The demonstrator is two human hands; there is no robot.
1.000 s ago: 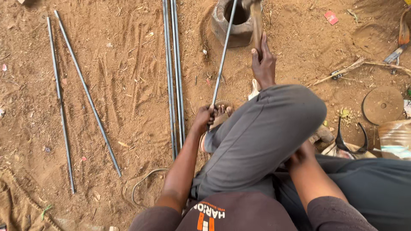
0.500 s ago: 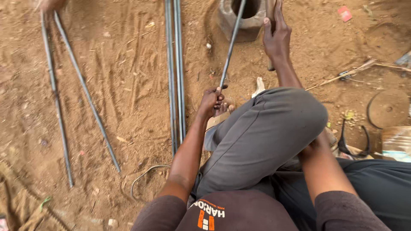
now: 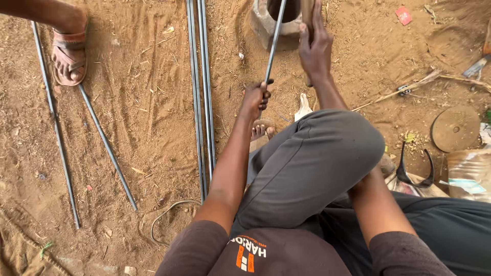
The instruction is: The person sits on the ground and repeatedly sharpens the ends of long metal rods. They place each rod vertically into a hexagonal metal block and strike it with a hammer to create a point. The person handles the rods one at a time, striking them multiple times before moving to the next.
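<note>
Fingers of my left hand squeeze the thin steel rod; my right hand grips a wooden handle at twelve o'clock.

Rod's far end inside pipe
</note>
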